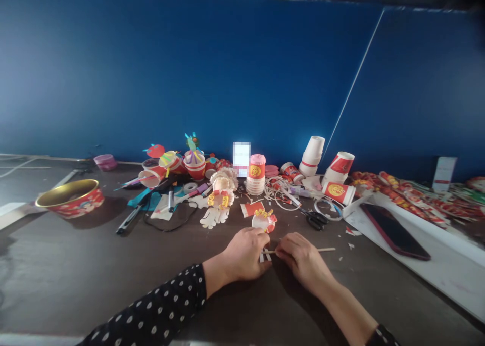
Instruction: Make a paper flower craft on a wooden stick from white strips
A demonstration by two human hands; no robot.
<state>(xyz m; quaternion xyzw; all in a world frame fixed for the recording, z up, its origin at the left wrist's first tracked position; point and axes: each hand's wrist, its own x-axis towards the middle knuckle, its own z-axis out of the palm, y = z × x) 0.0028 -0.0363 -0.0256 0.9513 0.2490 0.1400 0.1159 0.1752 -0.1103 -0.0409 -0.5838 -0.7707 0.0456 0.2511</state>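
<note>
My left hand point(246, 252) is closed on a cut paper cup point(259, 221), whose white round part with red and yellow folded trim shows beyond my knuckles. Narrow white paper strips point(267, 258) stick out by my left fingertips. In my right hand point(301, 257), the fingers are pinched round a thin pale stick point(328, 249). Its tip lies across the strips beside my left hand, and its other end points right. Farther back lies another cut-cup figure point(219, 199) with white, frilled paper and yellow trim. A red paper piece point(252, 208) lies just beyond the cup I hold.
A red bowl with gold lining point(71, 199) stands left, near a utility knife point(131, 218). Black scissors point(316, 218) and paper scraps lie right. Stacked paper cups point(312, 155) stand at the back. A phone point(396, 231) rests in a white tray point(450, 275).
</note>
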